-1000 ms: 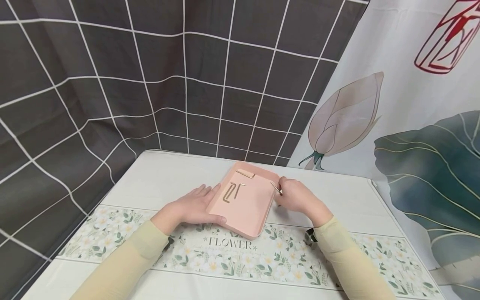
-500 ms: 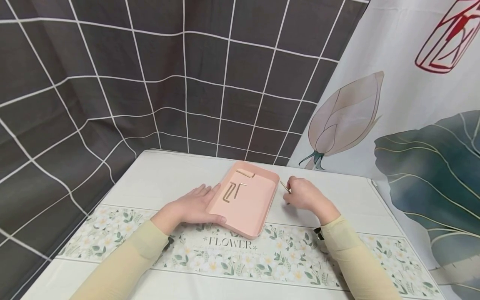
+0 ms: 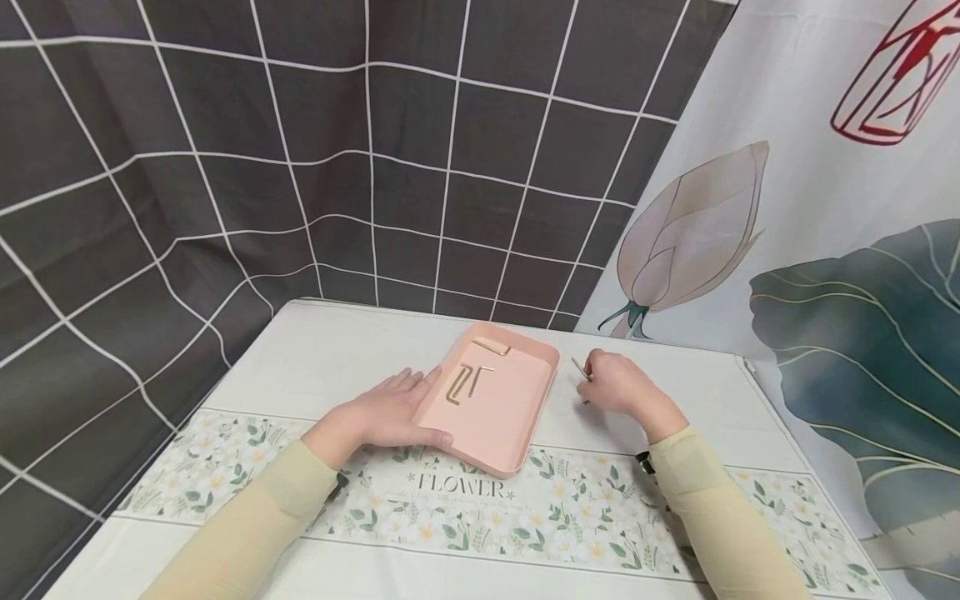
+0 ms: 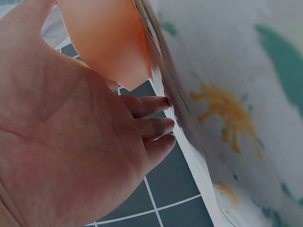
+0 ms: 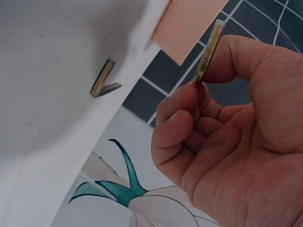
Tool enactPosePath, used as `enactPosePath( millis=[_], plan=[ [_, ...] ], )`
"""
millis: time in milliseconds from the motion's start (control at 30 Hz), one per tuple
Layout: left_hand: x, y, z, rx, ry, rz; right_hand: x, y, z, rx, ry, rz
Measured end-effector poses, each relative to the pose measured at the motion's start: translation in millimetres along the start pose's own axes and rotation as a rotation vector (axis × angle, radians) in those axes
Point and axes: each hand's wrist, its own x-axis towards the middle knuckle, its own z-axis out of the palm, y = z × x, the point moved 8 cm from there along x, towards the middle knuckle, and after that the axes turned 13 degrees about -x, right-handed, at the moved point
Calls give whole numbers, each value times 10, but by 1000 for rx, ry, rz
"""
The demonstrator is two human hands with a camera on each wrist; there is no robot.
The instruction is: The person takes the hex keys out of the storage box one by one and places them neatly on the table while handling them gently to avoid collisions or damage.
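A pink tray point(image 3: 501, 421) lies on the table with a few L-shaped brass-coloured hex keys point(image 3: 492, 347) in its upper left part. My left hand point(image 3: 390, 410) rests at its near left corner, fingers straight along the side and thumb over the near rim. Right of the tray, my right hand point(image 3: 618, 383) pinches a hex key point(image 5: 209, 52) between thumb and index finger, the other fingers curled in. Below that hand, the right wrist view shows another hex key point(image 5: 100, 84) lying on the white tabletop.
The table point(image 3: 360, 333) has a white cover with a printed flower band point(image 3: 570, 508) across it. A dark grid-patterned curtain point(image 3: 405, 167) hangs behind and to the left. A white curtain with a leaf print point(image 3: 690, 225) hangs at the right.
My right hand has moved right, from the tray's right rim to over the table beside it, with the hex key in its fingers. The left hand and tray have stayed put.
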Motion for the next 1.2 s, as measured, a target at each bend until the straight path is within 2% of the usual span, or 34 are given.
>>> enactPosePath(
  millis=[467, 767, 967, 1200],
  plan=[
    [-4, -5, -9, -1, 11, 3, 34, 230, 66, 15, -51, 61],
    [-12, 2, -9, -6, 9, 0, 64, 390, 118, 1, -47, 59],
    [-20, 2, 3, -29, 8, -6, 53, 474, 152, 10, -73, 76],
    [-13, -1, -5, -1, 6, 3, 42, 573, 179, 20, -96, 91]
  ],
)
